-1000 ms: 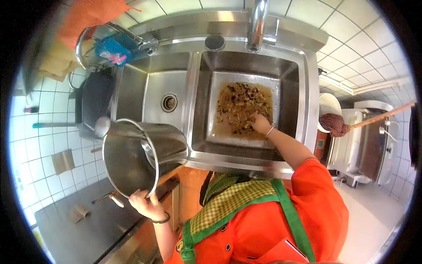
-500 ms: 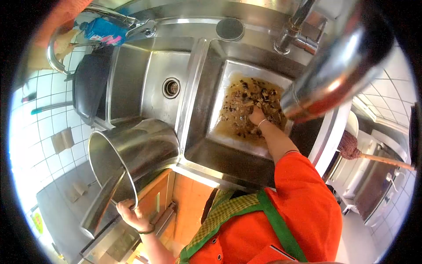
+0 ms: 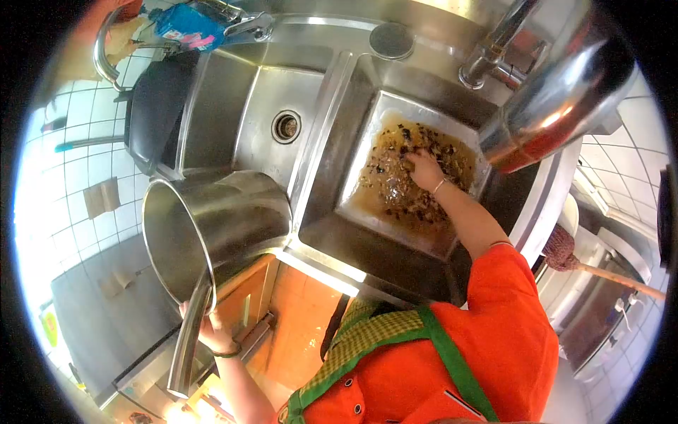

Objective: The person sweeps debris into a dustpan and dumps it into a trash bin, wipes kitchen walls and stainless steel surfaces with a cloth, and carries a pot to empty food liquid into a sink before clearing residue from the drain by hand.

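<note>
A large steel pot (image 3: 247, 219) lies on its side across the front left of the sink, its mouth facing left. My left hand (image 3: 210, 331) grips its rim near the bottom, partly hidden behind a long metal handle (image 3: 189, 346). In the right basin (image 3: 353, 261), brown liquid with dark bits and scraps (image 3: 402, 187) covers much of the floor. My right hand (image 3: 425, 169) reaches down into these scraps, with fingers bent; whatever they hold is too small to make out.
The left basin (image 3: 265, 141) has a round drain (image 3: 286, 127). A faucet (image 3: 487, 60) stands behind the right basin, and a large shiny metal cylinder (image 3: 558, 106) looms at its right. A black pan (image 3: 155, 113) hangs left. A mop (image 3: 561, 251) is at the right.
The view has turned, and the metal cylinder has come in at the right. My right hand has moved up through the scraps. My left hand stays at the pot's rim, where the metal handle now overlaps it.
</note>
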### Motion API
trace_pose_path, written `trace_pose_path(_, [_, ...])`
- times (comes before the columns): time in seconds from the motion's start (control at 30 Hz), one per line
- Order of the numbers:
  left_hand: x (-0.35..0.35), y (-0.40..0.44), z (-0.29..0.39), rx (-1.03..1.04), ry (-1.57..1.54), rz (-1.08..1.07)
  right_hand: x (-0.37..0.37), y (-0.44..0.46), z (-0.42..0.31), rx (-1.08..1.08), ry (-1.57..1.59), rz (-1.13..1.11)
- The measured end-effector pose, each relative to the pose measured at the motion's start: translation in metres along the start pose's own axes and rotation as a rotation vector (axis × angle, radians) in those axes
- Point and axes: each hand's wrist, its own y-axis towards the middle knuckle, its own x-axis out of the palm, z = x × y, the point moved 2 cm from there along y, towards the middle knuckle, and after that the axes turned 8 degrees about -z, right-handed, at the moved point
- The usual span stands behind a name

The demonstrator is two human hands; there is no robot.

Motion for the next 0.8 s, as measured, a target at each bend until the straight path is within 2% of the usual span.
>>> trace_pose_path(0.03, [0.001,-0.005,-0.005,-0.055,-0.034,-0.060,-0.019,-0.018,-0.020,-0.071,-0.064,0.146])
trace_pose_path(0.07, [0.005,-0.008,-0.009,-0.100,-0.107,0.016,-0.035,-0.037,-0.037,0.033,0.058,0.028])
trace_pose_path(0.1, [0.006,-0.009,-0.007,-0.108,-0.105,0.017,-0.018,-0.030,-0.032,0.029,0.053,0.023])
trace_pose_path(0.17, [0.007,-0.009,0.000,-0.052,-0.132,-0.033,0.021,-0.012,-0.019,-0.099,-0.187,0.083])
trace_pose_path(0.2, [0.007,-0.016,-0.012,-0.082,-0.092,-0.020,0.025,-0.022,-0.024,-0.091,-0.331,-0.037])
trace_pose_path(0.23, [0.007,-0.019,-0.018,-0.113,-0.052,-0.008,0.033,-0.024,-0.021,-0.092,-0.338,-0.040])
trace_pose_path(0.33, [0.006,-0.011,-0.015,0.047,0.020,0.024,0.058,-0.015,-0.003,-0.120,-0.211,-0.129])
trace_pose_path(0.4, [0.005,-0.008,-0.010,0.003,-0.018,0.007,0.061,-0.004,0.006,0.047,-0.174,-0.020])
trace_pose_path(0.43, [0.006,-0.007,-0.005,-0.034,-0.054,-0.011,0.053,-0.006,-0.001,0.046,-0.181,-0.030])
trace_pose_path(0.47, [0.010,-0.001,0.005,0.061,-0.016,0.088,0.042,-0.005,-0.008,0.113,-0.027,-0.034])
trace_pose_path(0.5, [0.013,0.000,0.006,0.045,-0.068,0.140,0.038,-0.006,-0.017,0.181,0.128,-0.036])
trace_pose_path(0.53, [0.012,-0.001,0.003,0.037,-0.055,0.096,0.043,-0.003,-0.026,0.176,0.121,-0.041])
trace_pose_path(0.6, [0.009,-0.003,-0.001,0.021,-0.040,0.054,0.054,0.000,-0.035,0.309,0.277,0.107])
trace_pose_path(0.73, [0.010,0.005,0.010,0.090,0.006,0.082,0.078,0.013,-0.017,0.236,0.178,0.153])
trace_pose_path(0.8, [0.009,0.006,0.008,0.098,0.030,0.077,0.083,0.020,-0.010,0.225,0.113,0.057])
